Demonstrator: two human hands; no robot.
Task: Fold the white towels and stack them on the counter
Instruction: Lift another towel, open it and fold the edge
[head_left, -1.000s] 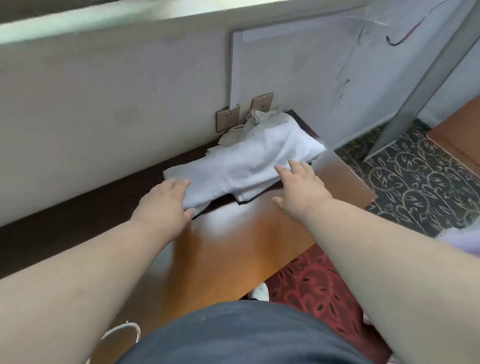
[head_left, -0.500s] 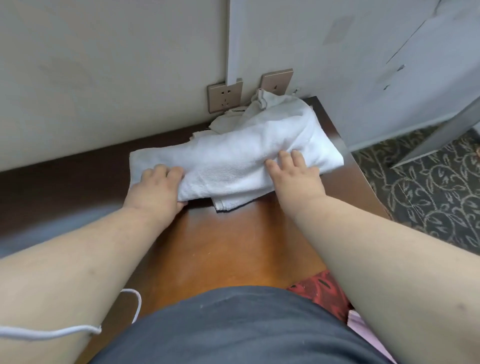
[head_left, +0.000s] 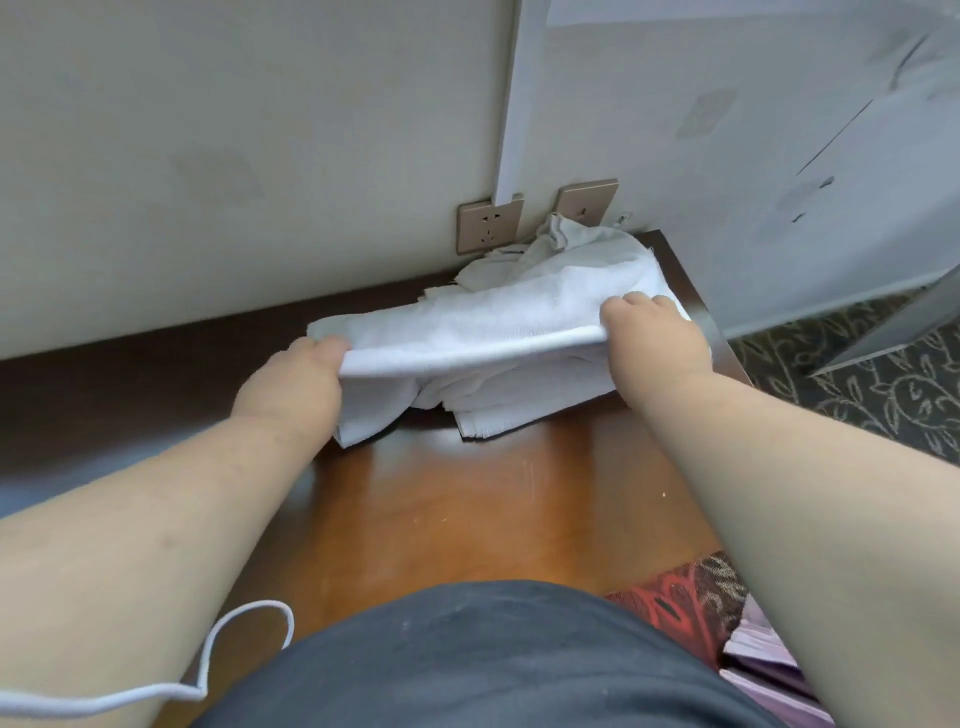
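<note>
Towel (head_left: 483, 325) stretched left-right, both hands gripping ends

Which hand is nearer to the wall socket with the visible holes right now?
Left, only slightly. The left hand grips the towel's near edge, below-left of the socket. The right hand grips the same edge, below-right of it.

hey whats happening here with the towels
A person is working on a pile of white towels on a wooden counter against the wall. The left hand and right hand each grip one end of the top towel's near edge, lifted off the pile. More towels lie crumpled behind, by the wall sockets.
</note>
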